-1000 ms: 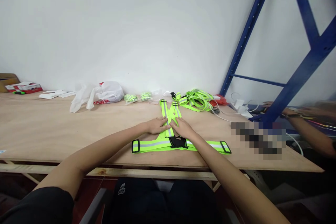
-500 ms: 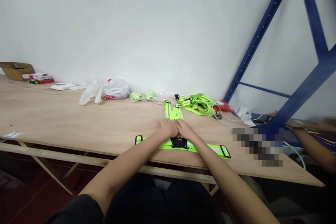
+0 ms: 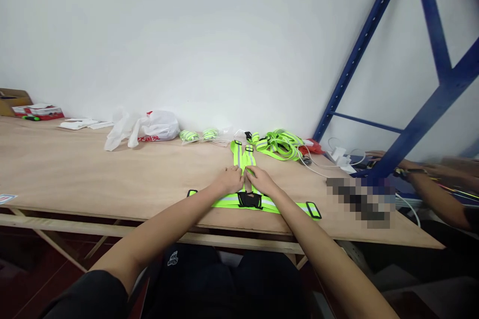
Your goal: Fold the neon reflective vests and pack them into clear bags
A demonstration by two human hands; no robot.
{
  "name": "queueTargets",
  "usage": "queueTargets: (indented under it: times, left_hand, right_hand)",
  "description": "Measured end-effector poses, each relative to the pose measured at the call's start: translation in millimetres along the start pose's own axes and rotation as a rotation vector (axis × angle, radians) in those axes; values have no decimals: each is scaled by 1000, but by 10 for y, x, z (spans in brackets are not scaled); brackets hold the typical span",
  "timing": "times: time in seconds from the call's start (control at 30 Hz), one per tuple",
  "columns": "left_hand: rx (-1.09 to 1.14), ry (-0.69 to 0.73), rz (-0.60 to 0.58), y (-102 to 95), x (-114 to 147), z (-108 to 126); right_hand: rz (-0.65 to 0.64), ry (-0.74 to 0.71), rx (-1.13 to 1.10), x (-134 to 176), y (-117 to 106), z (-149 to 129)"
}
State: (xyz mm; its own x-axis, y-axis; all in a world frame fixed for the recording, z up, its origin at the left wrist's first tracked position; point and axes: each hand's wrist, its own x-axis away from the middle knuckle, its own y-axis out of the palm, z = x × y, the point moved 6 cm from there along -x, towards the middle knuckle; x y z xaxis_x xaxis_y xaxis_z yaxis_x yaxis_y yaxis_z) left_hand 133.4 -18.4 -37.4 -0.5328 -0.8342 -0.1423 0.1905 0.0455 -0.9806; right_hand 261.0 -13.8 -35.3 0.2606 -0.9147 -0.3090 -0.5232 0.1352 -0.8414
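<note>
A yellow-green reflective harness (image 3: 224, 201) with grey stripes lies flat along the table's front edge. Its waist strap runs sideways, with a black buckle (image 3: 250, 200) in the middle and black sliders at both ends. Two shoulder straps (image 3: 239, 153) reach away toward the wall. On the left one, just above the buckle, my left hand (image 3: 231, 179) rests with its fingers curled closed on the webbing. My right hand (image 3: 261, 180) pinches the other strap, fingers pointing inward. A narrow gap of bare wood shows between the hands. The fingertips partly cover the straps.
Behind the harness lies a heap of reflective straps (image 3: 282, 144) beside white cables. Two bagged strap rolls (image 3: 209, 134) and a white plastic bag (image 3: 159, 125) sit along the wall. A blue metal frame (image 3: 359, 55) rises at the right, with another person's arm (image 3: 437, 189) beyond it.
My hands, together over the straps before, have moved slightly apart, showing the straps and the wood between them. The whole view has shifted a little, so things appear further left.
</note>
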Motion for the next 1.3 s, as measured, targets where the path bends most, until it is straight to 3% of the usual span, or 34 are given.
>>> queueTargets:
  times: [0.3,0.47,0.57,0.73,0.9,1.1,1.3]
  left_hand:
    - [30,-86,1,-41,74,28]
    - [56,-59,33,-360,162,53]
    - [79,-8,65,-680,399,5]
    - [226,77,94,-1077,1152,-265]
    - [383,70,72,-978,1677,-557]
    - [550,60,119,-768,1781,-683]
    - [537,11,121,-730,1843,-818]
  right_hand:
    - [-17,-62,16,35,35,-12]
    - [37,-91,21,48,-157,-139]
    - [112,-108,14,208,-441,-263]
    - [188,-223,14,851,-763,-538]
    - [160,-289,73,1331,-542,-764]
    - [138,-314,106,1353,-257,-810]
    - [81,-303,133,1355,-199,-772]
